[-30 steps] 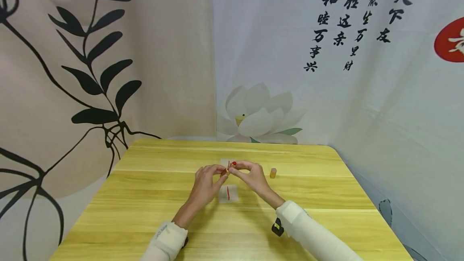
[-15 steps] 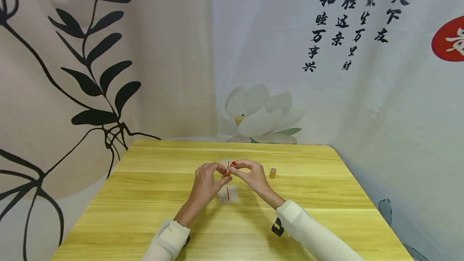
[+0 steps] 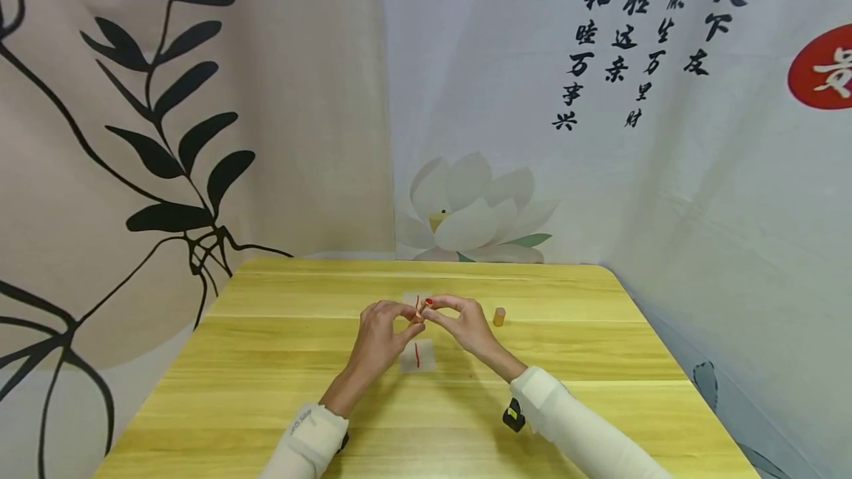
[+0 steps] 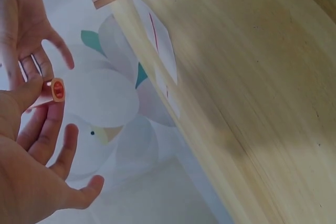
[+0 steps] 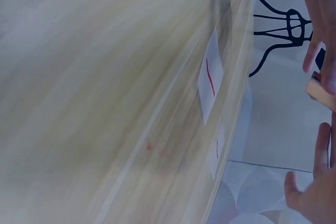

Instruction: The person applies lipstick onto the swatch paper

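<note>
In the head view, my left hand [image 3: 382, 338] and right hand [image 3: 466, 324] meet over the middle of the table. Between them they pinch a small tan lipstick tube [image 4: 51, 94], held clear of the tabletop. My right fingertips are nearest its red end, while my left thumb and fingers hold the lower part. The left wrist view shows red inside the tube's angular opening. Its side shows at the edge of the right wrist view, partly hidden by fingers. Beneath the hands lie two white paper pieces, the nearer paper [image 3: 426, 362] bearing a red stroke.
A short amber-tan cap-like block [image 3: 499, 316] stands on the wooden table [image 3: 599, 420] right of the hands. The farther paper [image 3: 409, 296], also marked red, is partly hidden by the hands. A printed curtain [image 3: 319, 131] hangs behind the table's far edge.
The red tip beside my right fingers shows smaller than before. My left thumb and fingers have shifted slightly around the tube. The head view has turned a little.
</note>
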A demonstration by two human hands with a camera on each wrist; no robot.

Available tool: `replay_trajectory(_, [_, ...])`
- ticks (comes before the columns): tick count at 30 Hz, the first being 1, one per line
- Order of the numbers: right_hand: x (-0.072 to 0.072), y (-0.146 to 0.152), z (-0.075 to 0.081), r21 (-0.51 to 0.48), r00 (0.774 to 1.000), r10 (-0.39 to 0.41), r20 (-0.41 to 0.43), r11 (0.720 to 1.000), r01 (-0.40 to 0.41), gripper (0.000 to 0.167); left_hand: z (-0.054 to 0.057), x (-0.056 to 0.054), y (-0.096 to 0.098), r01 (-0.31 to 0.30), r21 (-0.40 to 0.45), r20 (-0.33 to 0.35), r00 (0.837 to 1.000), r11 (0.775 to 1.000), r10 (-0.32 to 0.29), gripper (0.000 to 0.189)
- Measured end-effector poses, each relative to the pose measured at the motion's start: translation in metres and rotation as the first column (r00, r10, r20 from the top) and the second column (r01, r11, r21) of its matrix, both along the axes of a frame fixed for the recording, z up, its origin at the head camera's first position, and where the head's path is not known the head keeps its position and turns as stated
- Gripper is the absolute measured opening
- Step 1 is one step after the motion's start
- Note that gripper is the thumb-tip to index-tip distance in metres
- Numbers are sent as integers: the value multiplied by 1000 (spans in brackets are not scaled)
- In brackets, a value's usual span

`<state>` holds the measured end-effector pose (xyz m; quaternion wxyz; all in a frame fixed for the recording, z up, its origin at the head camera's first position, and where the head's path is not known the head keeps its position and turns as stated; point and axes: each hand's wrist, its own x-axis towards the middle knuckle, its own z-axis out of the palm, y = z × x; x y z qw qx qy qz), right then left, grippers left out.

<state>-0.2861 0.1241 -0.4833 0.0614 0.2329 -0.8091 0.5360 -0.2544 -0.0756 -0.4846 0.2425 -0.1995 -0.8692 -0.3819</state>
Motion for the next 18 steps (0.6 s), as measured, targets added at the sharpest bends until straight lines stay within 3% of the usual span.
replay_trajectory(5, [4, 1, 6, 13, 997, 79, 11, 997, -79, 31, -1, 1, 1, -3, -10, 14, 1000, 1000, 4, 16])
replay_trajectory(8, [-5, 1, -7, -18, 995, 94, 10, 995, -94, 33, -2, 0, 0, -5, -10, 15, 1000, 1000, 6, 18])
replay_trajectory(18, [-4, -8, -5, -57, 996, -90, -7, 994, 90, 20, -1, 1, -1, 19, 13, 0, 1000, 1000, -19, 22])
